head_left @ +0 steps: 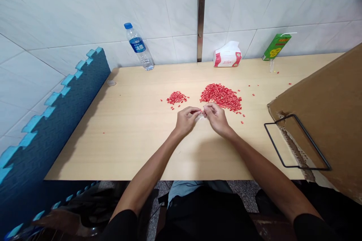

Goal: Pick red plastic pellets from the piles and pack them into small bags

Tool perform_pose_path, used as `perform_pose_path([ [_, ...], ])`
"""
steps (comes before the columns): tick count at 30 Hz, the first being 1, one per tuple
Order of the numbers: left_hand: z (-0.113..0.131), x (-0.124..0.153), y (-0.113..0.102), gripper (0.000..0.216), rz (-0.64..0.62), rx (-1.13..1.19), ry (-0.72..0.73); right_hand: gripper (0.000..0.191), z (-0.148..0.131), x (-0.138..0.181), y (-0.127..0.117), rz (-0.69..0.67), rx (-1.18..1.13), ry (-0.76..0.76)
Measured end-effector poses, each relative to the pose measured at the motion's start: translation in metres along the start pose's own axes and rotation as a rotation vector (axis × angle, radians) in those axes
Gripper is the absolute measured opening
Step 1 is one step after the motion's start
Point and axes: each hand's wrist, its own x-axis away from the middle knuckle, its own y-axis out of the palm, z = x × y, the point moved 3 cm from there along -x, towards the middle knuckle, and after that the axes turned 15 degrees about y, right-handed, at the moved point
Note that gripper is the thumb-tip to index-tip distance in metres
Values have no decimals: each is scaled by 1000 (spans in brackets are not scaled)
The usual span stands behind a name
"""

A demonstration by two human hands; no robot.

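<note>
My left hand (186,120) and my right hand (217,119) meet over the middle of the table, fingertips almost touching. Each is closed in a pinch. A bit of red shows at the left fingertips, a small red piece (201,111). What the right fingers hold is hidden. Beneath the fingertips lies something pale and clear (199,117), too small to name. Just beyond my right hand spreads a large pile of small red tube-like pieces (221,96). Past my left hand is a smaller pile of the same red pieces (176,97).
Against the tiled wall stand a water bottle (140,48), a tissue pack (227,55) and a green drink carton (276,46). A blue foam mat (70,109) borders the left. At right are a cardboard sheet (325,113) and a black wire frame (313,147).
</note>
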Motion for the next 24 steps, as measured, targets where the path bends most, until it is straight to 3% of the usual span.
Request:
perform_pose_path([
  [4, -22, -14, -26, 12, 63, -448, 110, 29, 1, -8, -15, 216, 56, -22],
  [8, -46, -27, -49, 12, 227, -722, -46, 24, 4, -18, -33, 434, 376, -90],
  [11, -55, -34, -55, 14, 231, -764, -113, 19, 9, -24, -43, 547, 620, -54],
  [16, -50, -38, -58, 18, 224, -837, -123, 19, 11, -26, -39, 524, 927, -11],
  [20, -37, -32, -45, 17, 102, -823, 54, 27, 5, -27, -25, 432, 1075, -80],
  [24, -30, -27, -34, 15, -59, -728, 209, 22, 4, -33, -20, 409, 1098, -65],
])
